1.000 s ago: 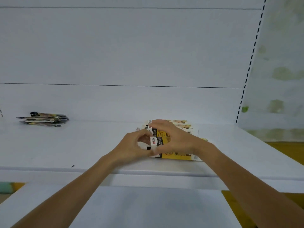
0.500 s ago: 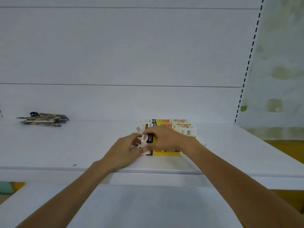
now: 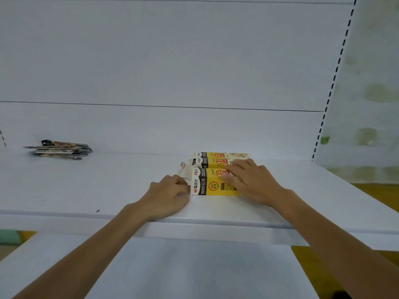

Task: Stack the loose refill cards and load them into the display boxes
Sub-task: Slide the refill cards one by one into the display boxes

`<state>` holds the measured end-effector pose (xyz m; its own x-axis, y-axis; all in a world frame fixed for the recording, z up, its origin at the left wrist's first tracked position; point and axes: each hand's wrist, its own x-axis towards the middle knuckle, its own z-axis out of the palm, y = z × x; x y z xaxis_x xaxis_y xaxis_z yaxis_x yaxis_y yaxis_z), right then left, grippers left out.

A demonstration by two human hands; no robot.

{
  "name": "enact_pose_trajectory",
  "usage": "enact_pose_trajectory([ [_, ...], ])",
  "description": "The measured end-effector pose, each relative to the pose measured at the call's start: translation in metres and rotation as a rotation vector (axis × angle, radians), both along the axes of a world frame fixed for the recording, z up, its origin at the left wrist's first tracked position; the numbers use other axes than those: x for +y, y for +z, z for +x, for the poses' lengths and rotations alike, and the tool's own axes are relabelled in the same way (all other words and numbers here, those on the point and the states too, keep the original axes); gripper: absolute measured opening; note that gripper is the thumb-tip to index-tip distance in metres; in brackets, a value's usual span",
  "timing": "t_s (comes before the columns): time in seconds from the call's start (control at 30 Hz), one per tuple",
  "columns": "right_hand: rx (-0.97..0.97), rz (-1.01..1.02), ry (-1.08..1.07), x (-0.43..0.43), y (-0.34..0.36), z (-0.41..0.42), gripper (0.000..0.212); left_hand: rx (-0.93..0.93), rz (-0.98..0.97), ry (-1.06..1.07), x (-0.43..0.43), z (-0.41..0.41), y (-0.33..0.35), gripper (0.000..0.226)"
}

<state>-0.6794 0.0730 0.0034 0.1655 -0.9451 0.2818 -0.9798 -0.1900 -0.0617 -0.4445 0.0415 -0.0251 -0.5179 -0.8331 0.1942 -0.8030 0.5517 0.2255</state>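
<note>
Presently right hand [image 3: 252, 182] is lying flat, fingers straight, on the front display box [image 3: 213, 184], mid-frame on the shelf [image 3: 108, 186]. Left hand [image 3: 170, 192] fingers are pinching its left end. Light, crushable card, probably; best gripping the edges. Refill cards [image 3: 60, 149] are sitting far left.

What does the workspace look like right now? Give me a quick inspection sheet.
Surface: white shelf, small dark speck near its front edge.
Job's things: three yellow display boxes side by side; loose refill cards piled far left, at the back.
Clutter: nothing seen.
Hands: left hand, fingers curled at the front box's left end, grip unclear; right hand flat on its top.
Cables: nothing seen.
Surroundings: white back panel, slotted upright at right.
</note>
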Motion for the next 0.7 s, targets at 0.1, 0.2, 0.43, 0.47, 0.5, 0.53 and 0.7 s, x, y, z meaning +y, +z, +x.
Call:
enact_pose_trajectory([
  [0.1,0.021,-0.076,-0.012,-0.004,-0.005,0.007,0.068,-0.013,0.035,0.006,-0.001,0.001,0.002,0.044],
  [0.2,0.012,-0.103,-0.005,-0.01,-0.003,0.008,0.086,0.162,0.04,-0.04,0.003,0.013,0.01,0.052],
  [0.43,-0.29,-0.26,0.165,-0.035,0.059,0.062,0.054,0.402,-0.145,0.1,-0.002,0.094,0.031,0.039],
  [0.47,-0.304,-0.302,0.22,-0.042,0.065,0.081,0.054,0.423,-0.173,0.154,-0.003,0.11,0.035,0.04],
  [0.5,-0.314,-0.342,0.271,-0.051,0.07,0.104,0.053,0.44,-0.194,0.203,-0.003,0.127,0.039,0.041],
  [0.53,-0.326,-0.377,0.314,-0.059,0.073,0.129,0.053,0.451,-0.215,0.24,-0.002,0.145,0.044,0.041],
  [0.7,-0.338,-0.444,0.468,-0.098,0.075,0.261,0.056,0.384,-0.302,0.375,0.001,0.243,0.056,0.037],
])
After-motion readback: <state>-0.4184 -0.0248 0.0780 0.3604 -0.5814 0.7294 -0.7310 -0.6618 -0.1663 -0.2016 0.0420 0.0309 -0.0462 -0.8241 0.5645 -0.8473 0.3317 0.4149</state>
